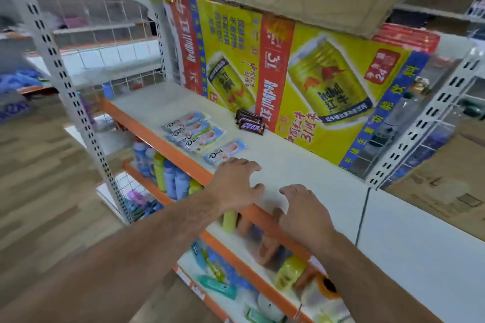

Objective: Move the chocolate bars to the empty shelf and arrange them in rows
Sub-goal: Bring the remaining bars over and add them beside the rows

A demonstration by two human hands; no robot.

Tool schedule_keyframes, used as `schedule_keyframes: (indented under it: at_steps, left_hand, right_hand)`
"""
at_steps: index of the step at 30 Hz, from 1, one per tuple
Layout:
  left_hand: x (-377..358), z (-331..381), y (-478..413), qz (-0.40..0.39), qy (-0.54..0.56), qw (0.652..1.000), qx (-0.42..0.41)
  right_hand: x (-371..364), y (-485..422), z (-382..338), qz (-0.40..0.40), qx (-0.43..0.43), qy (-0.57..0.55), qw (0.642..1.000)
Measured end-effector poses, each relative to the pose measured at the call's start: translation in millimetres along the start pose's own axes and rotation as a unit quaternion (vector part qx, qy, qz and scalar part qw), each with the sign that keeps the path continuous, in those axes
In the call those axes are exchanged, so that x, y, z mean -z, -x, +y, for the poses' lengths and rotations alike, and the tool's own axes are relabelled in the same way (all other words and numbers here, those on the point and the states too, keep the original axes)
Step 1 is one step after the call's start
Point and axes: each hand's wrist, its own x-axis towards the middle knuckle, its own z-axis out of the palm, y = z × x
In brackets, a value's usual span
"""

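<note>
4 pale-blue bars [195,134] on shelf [291,165]: each reads "Dove" in dark script. Front brown bar [251,127] of the small stack by the carton: "SNICKERS"; the bars behind it can't be read. Yellow carton [301,73] at back, print turned sideways/upside down: "RedBull" in white on 2 red strips, "31" on the mid strip, "24" on a red badge at right. Chinese chars on strips, can pics & blue edge. Bottle labels on lower shelves too blurred.

Shelf [301,178] lies bare between Dove bars [194,131] and carton [301,73].
</note>
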Motion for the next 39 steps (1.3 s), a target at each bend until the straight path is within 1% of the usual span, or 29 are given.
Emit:
schedule_keyframes:
  at_steps: [11, 15, 17, 19, 21, 25, 27, 29, 31, 34, 36, 39]
  left_hand:
    - [16.4, -57.9, -83.9, 0.011, -0.022, 0.999, 0.040]
    - [19.5, -75.1, -116.3, 0.031, -0.016, 0.998, 0.047]
    - [18.6, -82.1, -132.6, 0.015, -0.017, 0.999, 0.043]
    - [16.6, -89.7, -151.7, 0.002, -0.030, 0.999, 0.027]
    - [14.2, -99.7, -173.9, 0.006, -0.043, 0.999, 0.008]
    - [8.4, -118.3, -214.1, 0.003, -0.047, 0.998, -0.029]
    - [7.7, -126.3, -232.0, -0.017, -0.046, 0.998, -0.046]
    - [8.4, -133.3, -247.7, -0.054, -0.039, 0.996, -0.064]
    - [7.1, -139.5, -259.2, -0.088, -0.030, 0.992, -0.084]
    - [2.3, -146.4, -268.7, -0.111, -0.015, 0.988, -0.106]
    - [-0.6, -149.7, -272.8, -0.125, -0.012, 0.984, -0.123]
    - [-3.7, -153.1, -277.2, -0.140, -0.026, 0.977, -0.160]
  right_hand:
    - [-13.2, -130.8, -12.2, -0.034, 0.025, -0.020, 0.999]
    - [-16.8, -167.6, -13.5, -0.035, 0.019, -0.024, 0.999]
    - [-18.2, -182.8, -12.7, -0.042, 0.013, -0.025, 0.999]
    - [-20.3, -199.0, -13.2, -0.046, 0.007, -0.023, 0.999]
    - [-22.1, -215.4, -15.5, -0.042, -0.008, -0.035, 0.998]
    - [-26.9, -243.5, -24.2, -0.008, -0.048, -0.063, 0.997]
    - [-27.9, -255.8, -28.9, 0.018, -0.055, -0.071, 0.996]
    - [-29.4, -267.8, -32.3, 0.035, -0.045, -0.077, 0.995]
    - [-30.4, -278.1, -36.9, 0.032, -0.060, -0.102, 0.992]
    - [-33.4, -289.0, -43.3, 0.013, -0.102, -0.133, 0.986]
    - [-35.6, -291.6, -45.9, 0.006, -0.124, -0.132, 0.983]
    - [-39.0, -290.2, -47.3, -0.005, -0.137, -0.101, 0.985]
